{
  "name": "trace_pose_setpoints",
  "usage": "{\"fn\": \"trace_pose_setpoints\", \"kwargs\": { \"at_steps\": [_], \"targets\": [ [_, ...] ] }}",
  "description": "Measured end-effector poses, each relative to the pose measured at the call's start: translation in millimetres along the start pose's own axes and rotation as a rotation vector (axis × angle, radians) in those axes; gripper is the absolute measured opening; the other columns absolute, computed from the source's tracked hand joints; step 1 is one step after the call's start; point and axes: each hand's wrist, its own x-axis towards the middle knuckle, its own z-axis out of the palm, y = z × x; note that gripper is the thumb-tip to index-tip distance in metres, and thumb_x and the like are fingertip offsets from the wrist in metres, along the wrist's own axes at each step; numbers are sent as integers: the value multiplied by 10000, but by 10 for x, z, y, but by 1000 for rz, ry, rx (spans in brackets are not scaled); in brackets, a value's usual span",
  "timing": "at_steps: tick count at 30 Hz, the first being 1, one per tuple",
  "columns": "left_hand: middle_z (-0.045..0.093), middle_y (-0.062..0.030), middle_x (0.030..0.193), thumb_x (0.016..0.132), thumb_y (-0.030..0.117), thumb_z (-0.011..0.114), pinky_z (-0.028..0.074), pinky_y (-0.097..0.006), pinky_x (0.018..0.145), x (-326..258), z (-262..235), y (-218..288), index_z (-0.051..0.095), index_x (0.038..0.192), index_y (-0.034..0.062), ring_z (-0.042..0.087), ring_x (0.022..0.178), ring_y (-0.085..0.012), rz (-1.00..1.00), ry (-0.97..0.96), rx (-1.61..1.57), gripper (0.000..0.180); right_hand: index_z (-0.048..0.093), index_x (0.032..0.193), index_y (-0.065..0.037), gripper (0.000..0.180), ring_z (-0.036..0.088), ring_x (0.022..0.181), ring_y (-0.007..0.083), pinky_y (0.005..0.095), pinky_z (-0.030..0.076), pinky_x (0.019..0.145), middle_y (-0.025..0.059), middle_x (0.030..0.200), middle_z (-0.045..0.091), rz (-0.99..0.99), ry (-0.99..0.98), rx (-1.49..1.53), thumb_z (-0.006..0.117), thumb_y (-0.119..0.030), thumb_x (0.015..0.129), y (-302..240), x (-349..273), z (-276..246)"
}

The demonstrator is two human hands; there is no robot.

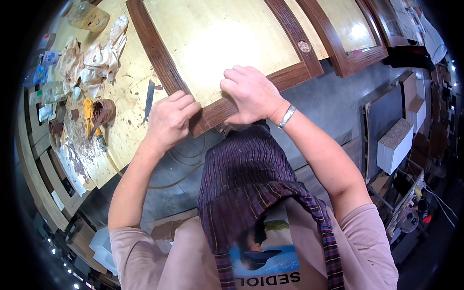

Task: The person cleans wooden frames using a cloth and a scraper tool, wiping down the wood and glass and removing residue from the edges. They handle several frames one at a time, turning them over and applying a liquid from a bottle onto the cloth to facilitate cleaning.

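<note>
A dark brown wooden frame [285, 76] lies on the pale worktable, its near rail at the table's front edge. My left hand [170, 118] is closed at the frame's near left corner, fingers curled over the edge. Farther right, my right hand [252, 94] grips the near rail, with curled fingers over the top and the thumb at the front edge. What lies under the fingers is hidden. A dark, narrow blade-like strip [149, 100] lies on the table just beyond my left hand. On the frame's right side rests a round patterned disc [304, 47].
Left on the stained table [126, 140] are crumpled rags [102, 60], a jar [89, 17], a yellow air gun [88, 115] with a hose, and a brown roll [104, 112]. Another wooden frame [340, 60] lies to the right. White-sided blocks [395, 147] stand at far right.
</note>
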Motion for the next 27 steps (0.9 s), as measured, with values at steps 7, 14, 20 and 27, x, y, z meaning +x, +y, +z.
{"fn": "trace_pose_setpoints", "kwargs": {
  "at_steps": [7,14,20,27],
  "targets": [
    [553,-55,758,671,16,624,517,-372,616,25,-28,-15,621,819,69,602,762,-240,36,-33,-1,157,607,903,-75,597,570,916,257,381,466,772,71,921,559,6,-11,-1,897,-419,511,0,6,-6],
    [559,-58,772,689,17,651,509,-378,618,-5,25,45,620,815,60,599,764,-246,-82,41,-6,137,546,877,-73,617,537,849,281,394,443,741,84,887,508,-22,40,32,895,-403,490,25,-8,34],
    [566,-54,780,702,20,651,500,-368,600,-25,52,158,626,806,63,591,745,-234,-165,84,21,115,600,895,-75,603,569,906,254,375,472,767,72,921,558,-3,10,-6,900,-429,510,3,-2,22],
    [529,-47,716,679,32,632,502,-355,577,23,33,108,593,755,77,585,722,-217,-59,44,58,96,602,895,-79,599,570,896,253,376,474,764,65,917,559,3,9,0,903,-418,505,5,-2,13]
  ]
}}
